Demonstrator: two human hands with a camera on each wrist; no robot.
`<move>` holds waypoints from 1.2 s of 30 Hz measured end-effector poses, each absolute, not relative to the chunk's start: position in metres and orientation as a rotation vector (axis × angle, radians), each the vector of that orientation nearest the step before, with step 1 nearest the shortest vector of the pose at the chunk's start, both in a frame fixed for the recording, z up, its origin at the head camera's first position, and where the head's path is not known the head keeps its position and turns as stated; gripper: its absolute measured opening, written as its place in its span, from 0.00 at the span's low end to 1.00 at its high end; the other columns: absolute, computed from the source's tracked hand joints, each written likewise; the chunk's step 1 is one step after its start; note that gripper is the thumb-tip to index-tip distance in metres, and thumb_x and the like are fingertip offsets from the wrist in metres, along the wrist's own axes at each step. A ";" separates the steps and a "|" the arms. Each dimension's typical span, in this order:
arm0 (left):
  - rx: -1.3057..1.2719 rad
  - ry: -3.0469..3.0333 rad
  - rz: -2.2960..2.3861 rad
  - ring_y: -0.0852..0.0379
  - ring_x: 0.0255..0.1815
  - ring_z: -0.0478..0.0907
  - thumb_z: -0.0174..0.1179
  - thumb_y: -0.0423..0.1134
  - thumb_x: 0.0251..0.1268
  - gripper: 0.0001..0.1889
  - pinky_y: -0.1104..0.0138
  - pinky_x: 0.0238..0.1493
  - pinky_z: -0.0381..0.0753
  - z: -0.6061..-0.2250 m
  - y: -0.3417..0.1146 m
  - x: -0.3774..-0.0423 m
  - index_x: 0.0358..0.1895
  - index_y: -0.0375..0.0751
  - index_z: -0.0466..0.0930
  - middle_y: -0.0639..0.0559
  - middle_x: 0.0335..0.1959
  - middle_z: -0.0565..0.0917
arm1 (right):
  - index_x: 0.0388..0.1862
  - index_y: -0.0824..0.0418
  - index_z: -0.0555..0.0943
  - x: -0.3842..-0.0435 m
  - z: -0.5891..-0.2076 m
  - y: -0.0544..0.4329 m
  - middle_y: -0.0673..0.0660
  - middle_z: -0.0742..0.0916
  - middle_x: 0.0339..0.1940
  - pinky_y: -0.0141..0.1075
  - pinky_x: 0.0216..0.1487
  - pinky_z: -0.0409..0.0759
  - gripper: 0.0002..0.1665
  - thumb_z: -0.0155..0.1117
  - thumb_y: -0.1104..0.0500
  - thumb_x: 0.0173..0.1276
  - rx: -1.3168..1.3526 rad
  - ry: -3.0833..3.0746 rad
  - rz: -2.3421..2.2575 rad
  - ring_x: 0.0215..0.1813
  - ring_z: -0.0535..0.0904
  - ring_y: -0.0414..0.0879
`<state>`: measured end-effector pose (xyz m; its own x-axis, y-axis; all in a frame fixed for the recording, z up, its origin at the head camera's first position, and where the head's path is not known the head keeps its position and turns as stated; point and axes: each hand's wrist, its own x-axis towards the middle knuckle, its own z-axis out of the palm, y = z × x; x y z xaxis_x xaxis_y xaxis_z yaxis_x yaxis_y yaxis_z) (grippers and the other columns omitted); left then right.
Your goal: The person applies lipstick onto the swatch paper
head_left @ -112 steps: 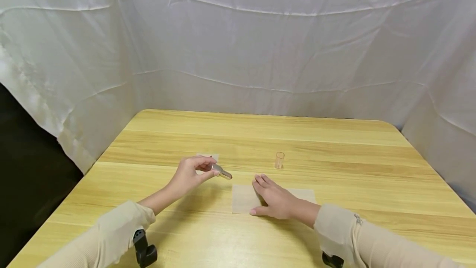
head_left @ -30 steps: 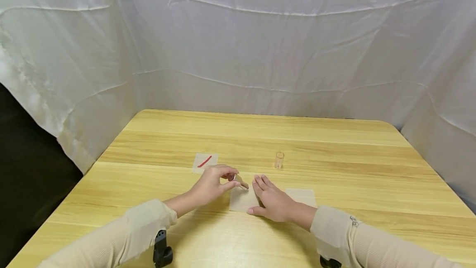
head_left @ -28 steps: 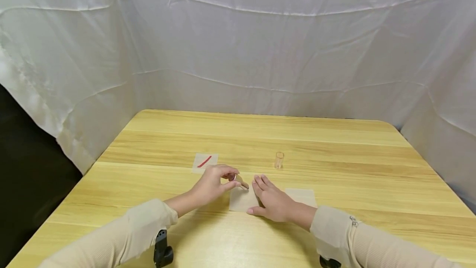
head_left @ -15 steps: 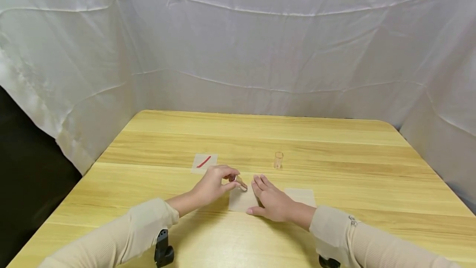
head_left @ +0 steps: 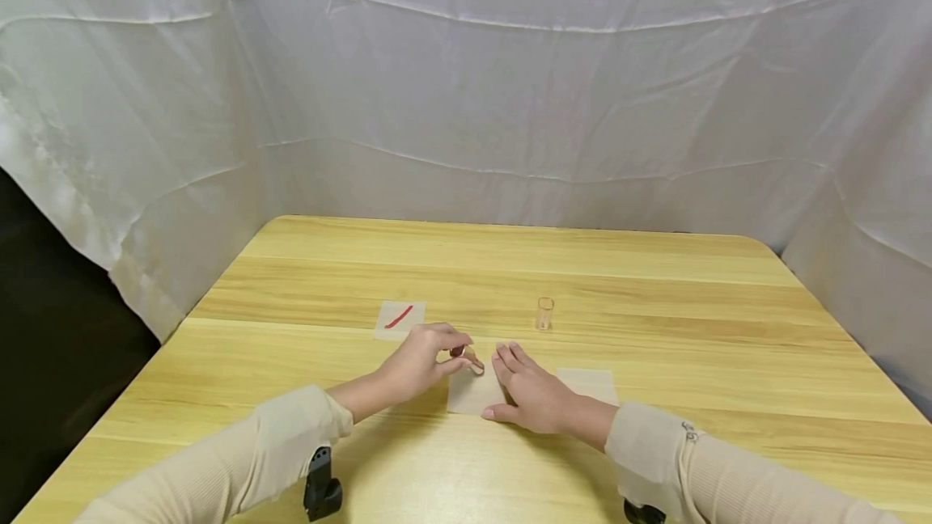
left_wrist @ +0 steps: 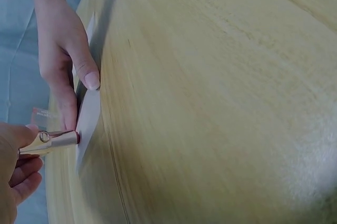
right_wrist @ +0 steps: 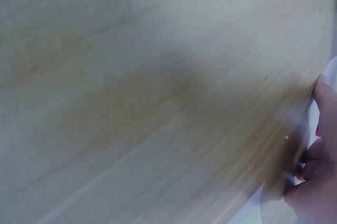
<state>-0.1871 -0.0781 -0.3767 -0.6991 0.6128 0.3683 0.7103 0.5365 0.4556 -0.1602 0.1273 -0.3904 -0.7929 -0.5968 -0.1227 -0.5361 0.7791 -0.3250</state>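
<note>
My left hand (head_left: 418, 362) pinches a shiny gold lipstick (left_wrist: 58, 140) between thumb and fingers. It is tilted down to the right, its red tip right at a pale paper square (head_left: 466, 395). Flat on that square, with fingers stretched out, lies my right hand (head_left: 535, 390); it hides part of the paper. Farther back on the left, a second paper square (head_left: 389, 330) carries a slanting red stroke. A clear cap (head_left: 544, 314) stands upright on the table beyond my right hand.
Another pale paper (head_left: 590, 382) shows to the right of my right hand, partly covered by it. All this lies on a wood-grain table (head_left: 655, 297). White cloth (head_left: 510, 103) hangs behind the table and along its sides.
Since the oldest frame my left hand has moved right and toward me, bringing the lipstick down to the paper. The red-marked square came into view. In the last second little has moved.
</note>
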 end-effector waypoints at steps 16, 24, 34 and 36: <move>-1.193 -2.639 -0.739 0.54 0.38 0.82 0.65 0.33 0.54 0.10 0.71 0.37 0.82 -0.369 -0.078 -0.186 0.41 0.34 0.84 0.45 0.35 0.85 | 0.66 0.77 0.59 -0.160 -0.391 0.128 0.74 0.60 0.70 0.52 0.72 0.56 0.45 0.57 0.43 0.66 -0.911 2.754 -0.410 0.73 0.51 0.66; -1.206 -2.627 -0.729 0.55 0.37 0.82 0.65 0.32 0.54 0.09 0.73 0.36 0.82 -0.369 -0.079 -0.186 0.39 0.35 0.84 0.47 0.33 0.85 | 0.67 0.77 0.58 -0.159 -0.392 0.128 0.74 0.60 0.70 0.53 0.72 0.56 0.46 0.57 0.43 0.66 -0.912 2.754 -0.425 0.73 0.50 0.66; -1.243 -2.650 -0.713 0.54 0.38 0.81 0.65 0.29 0.53 0.11 0.72 0.37 0.82 -0.368 -0.084 -0.183 0.42 0.33 0.83 0.46 0.34 0.84 | 0.67 0.77 0.58 -0.158 -0.390 0.128 0.73 0.60 0.70 0.53 0.71 0.56 0.46 0.56 0.43 0.66 -0.917 2.756 -0.420 0.73 0.50 0.66; -1.256 -2.656 -0.731 0.54 0.39 0.81 0.65 0.29 0.54 0.11 0.72 0.38 0.82 -0.367 -0.085 -0.183 0.42 0.33 0.83 0.47 0.35 0.84 | 0.66 0.77 0.58 -0.158 -0.389 0.129 0.74 0.60 0.70 0.53 0.71 0.56 0.45 0.56 0.43 0.66 -0.929 2.758 -0.421 0.73 0.51 0.67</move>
